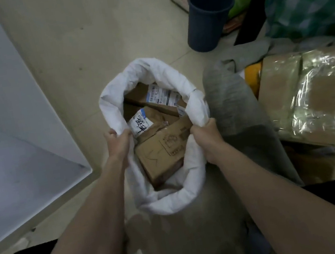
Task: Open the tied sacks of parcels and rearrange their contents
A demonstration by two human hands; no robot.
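Observation:
A white sack (pixel 145 73) stands open on the floor in the middle of the view, its rim rolled down. Inside lie brown cardboard parcels: a box with printed marks (pixel 161 152) near me, a labelled packet (pixel 139 123) at the left and another labelled box (pixel 157 95) at the far side. My left hand (pixel 118 143) grips the sack's left rim. My right hand (pixel 206 138) grips the right rim. Both sets of fingers are curled into the fabric.
A grey sack (pixel 239 115) leans right of the white one. Beyond it lies a brown parcel wrapped in shiny tape (pixel 306 96). A dark blue bin (pixel 208 17) stands at the back. A white panel (pixel 9 130) fills the left side.

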